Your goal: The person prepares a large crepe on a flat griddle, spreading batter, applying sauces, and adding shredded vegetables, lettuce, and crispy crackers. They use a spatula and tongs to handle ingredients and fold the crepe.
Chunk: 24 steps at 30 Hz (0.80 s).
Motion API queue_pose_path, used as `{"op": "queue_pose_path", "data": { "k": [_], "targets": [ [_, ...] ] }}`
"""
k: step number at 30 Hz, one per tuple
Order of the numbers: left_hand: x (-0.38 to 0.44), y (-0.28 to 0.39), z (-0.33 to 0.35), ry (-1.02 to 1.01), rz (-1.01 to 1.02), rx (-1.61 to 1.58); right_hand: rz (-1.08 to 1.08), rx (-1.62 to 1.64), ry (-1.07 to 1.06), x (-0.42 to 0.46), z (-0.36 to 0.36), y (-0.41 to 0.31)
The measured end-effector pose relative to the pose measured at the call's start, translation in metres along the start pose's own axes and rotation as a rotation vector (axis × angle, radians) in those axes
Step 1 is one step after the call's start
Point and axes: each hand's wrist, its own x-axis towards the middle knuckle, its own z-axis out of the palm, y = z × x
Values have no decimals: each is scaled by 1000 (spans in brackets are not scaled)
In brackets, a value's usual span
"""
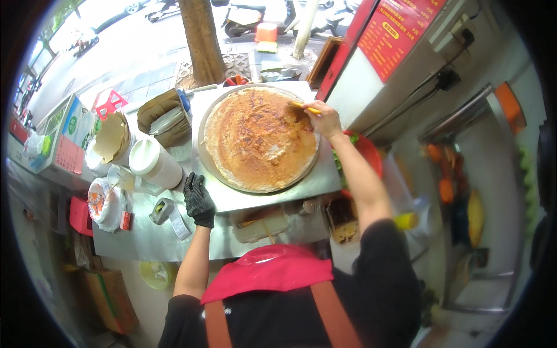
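Note:
A large round flatbread (pixel 256 139), browned and coated with reddish sauce, lies on a round griddle plate (pixel 208 167) set in a steel stove top (pixel 326 185). My right hand (pixel 323 119) grips a brush by its yellow handle (pixel 310 109); the brush's dark head touches the sauce near the bread's upper right edge. In a dark dotted glove, my left hand (pixel 198 198) rests against the left front edge of the stove top, its fingers partly hidden from above. It appears to hold nothing. A small grey device (pixel 161 210) with a printed paper strip (pixel 179 223) lies left of it.
A white lidded pitcher (pixel 156 163) and a paper-bag box (pixel 165 119) stand left of the stove. Farther left is a bag-lined container (pixel 104 204). A red basin (pixel 370 154) with greens sits under my right forearm. A lidded clear tray (pixel 261 226) is before my apron.

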Motion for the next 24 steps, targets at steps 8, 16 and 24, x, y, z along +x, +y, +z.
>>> {"op": "queue_pose_path", "data": {
  "k": [8, 16, 24],
  "targets": [
    [-2, -1, -6, -27, -22, 7, -240, -187, -164, -79, -41, -44],
    [1, -3, -4, -36, -4, -17, -225, -122, -78, -56, -51, -51],
    [1, -3, -6, -30, -20, -6, -100, -148, -132, 8, 5, -16]
  ]
}}
